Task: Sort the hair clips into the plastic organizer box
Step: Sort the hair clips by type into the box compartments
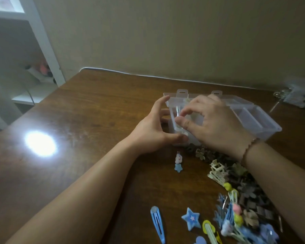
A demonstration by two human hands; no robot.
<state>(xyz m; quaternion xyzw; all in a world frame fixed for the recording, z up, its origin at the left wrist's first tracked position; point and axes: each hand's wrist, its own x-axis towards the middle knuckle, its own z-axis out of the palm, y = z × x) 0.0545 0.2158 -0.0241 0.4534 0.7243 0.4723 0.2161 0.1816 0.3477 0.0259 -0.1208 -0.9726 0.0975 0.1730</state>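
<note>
Left hand (152, 128) spread open, bracing the left end wall of the plastic organizer box (253, 118), mid-surface toward the far edge. Right hand (213, 124) over the left compartment, fingertips pinched on something pale; cannot tell what. Box likely light, slick, prone to sliding: steady by the walls. Hair clips (236, 205) heaped at near right corner; small, stiff, tangle-prone. Blue snap clip (158, 224) separate, unobstructed.

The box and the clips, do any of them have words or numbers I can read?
None to read. The plastic organizer box is clear and bears no visible print. The blue star clip shows only a small pale star, no letters. The packet at the table's far right is too blurred to tell.
</note>
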